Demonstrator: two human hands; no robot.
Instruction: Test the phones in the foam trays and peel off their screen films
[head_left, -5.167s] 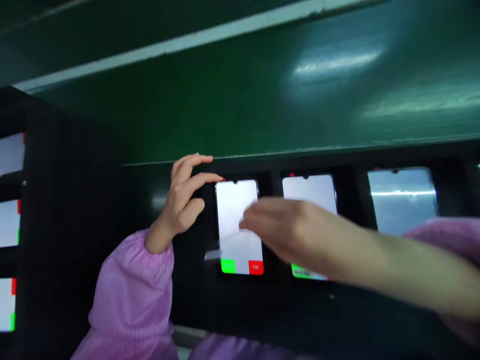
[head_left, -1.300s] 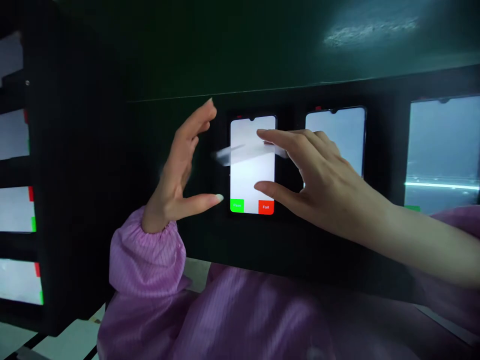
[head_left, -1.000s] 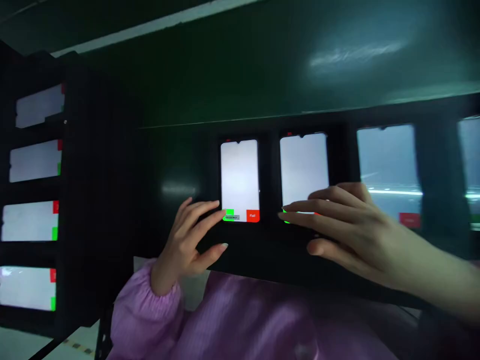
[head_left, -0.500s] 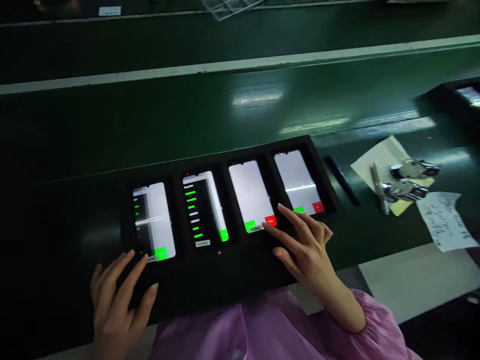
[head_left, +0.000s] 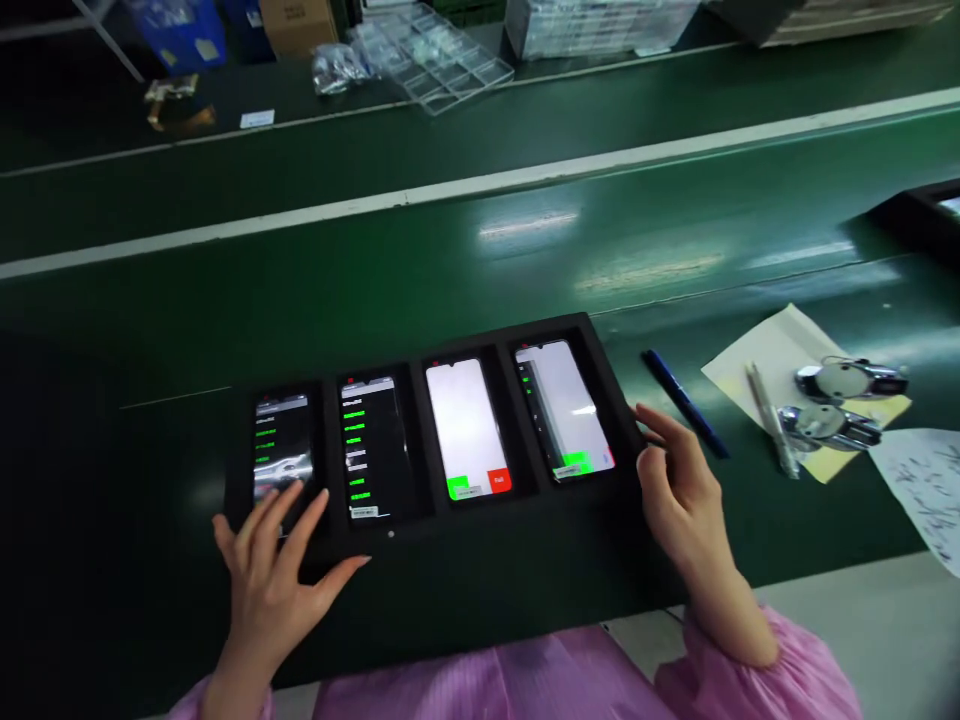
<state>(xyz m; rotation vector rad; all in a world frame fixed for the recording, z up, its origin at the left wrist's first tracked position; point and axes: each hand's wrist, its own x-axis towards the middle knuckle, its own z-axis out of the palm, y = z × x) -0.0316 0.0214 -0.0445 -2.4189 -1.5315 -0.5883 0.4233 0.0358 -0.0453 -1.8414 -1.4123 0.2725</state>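
A black tray [head_left: 491, 520] on the green bench holds several lit phones in a row. My left hand [head_left: 277, 570] has its fingers spread over the lower part of the leftmost phone [head_left: 281, 430] and the tray's front edge. My right hand [head_left: 686, 490] is at the tray's right end, thumb and fingers pinched at its side wall. The second phone [head_left: 371, 430] shows a dark list with green lines. On the third phone [head_left: 465, 420] the screen is white with a green and a red block. The rightmost phone [head_left: 570, 400] is partly dark, partly white.
A blue pen [head_left: 684, 400] lies right of the tray. Beyond it are a white pen [head_left: 771, 415], metal clamp-like objects [head_left: 844, 380] on yellowish paper and a written sheet [head_left: 926, 480]. Clear plastic trays [head_left: 450, 65] lie at the back.
My right hand has moved from the third phone to the tray's right end. My left hand has moved right, over the leftmost phone. The outer phones' screens and the second one's have changed.
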